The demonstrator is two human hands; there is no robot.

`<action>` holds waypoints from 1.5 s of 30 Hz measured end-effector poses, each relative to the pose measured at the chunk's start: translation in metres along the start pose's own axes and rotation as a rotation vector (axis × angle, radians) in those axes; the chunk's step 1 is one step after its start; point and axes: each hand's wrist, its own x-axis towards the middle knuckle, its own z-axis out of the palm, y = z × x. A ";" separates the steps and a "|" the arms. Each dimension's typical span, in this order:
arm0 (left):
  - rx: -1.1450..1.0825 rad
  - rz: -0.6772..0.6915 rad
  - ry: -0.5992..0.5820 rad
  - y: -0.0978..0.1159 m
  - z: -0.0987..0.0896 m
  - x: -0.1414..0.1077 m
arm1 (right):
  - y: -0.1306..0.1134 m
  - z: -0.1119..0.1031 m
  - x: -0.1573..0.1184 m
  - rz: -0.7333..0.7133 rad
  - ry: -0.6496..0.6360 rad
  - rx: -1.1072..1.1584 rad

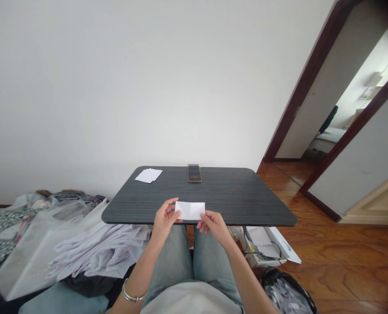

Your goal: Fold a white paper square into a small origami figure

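Observation:
A small white sheet of paper (190, 210) with a crease down its middle is held between my two hands, just over the near edge of the dark table. My left hand (165, 216) pinches its left end, thumb in front and fingers behind. At the other end my right hand (212, 221) grips the lower right corner between thumb and fingers. Whether the paper touches the table top I cannot tell. A small stack of white paper sheets (148, 175) lies at the table's far left corner.
The dark table (239, 196) stands against a white wall. A phone (194, 173) lies at its far edge. Piled clothes (99, 248) are on the left. A box with cables and papers (262, 248) and a black bag (288, 292) sit on the right.

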 end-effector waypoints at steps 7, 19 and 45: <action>0.005 0.082 -0.061 -0.002 -0.008 -0.003 | 0.002 0.005 -0.003 -0.053 0.037 -0.078; 0.568 0.241 -0.015 0.000 -0.015 -0.009 | 0.001 0.004 -0.004 -0.050 0.127 -0.119; 0.631 0.389 -0.032 -0.005 0.002 -0.020 | 0.001 -0.001 0.002 0.084 0.217 0.055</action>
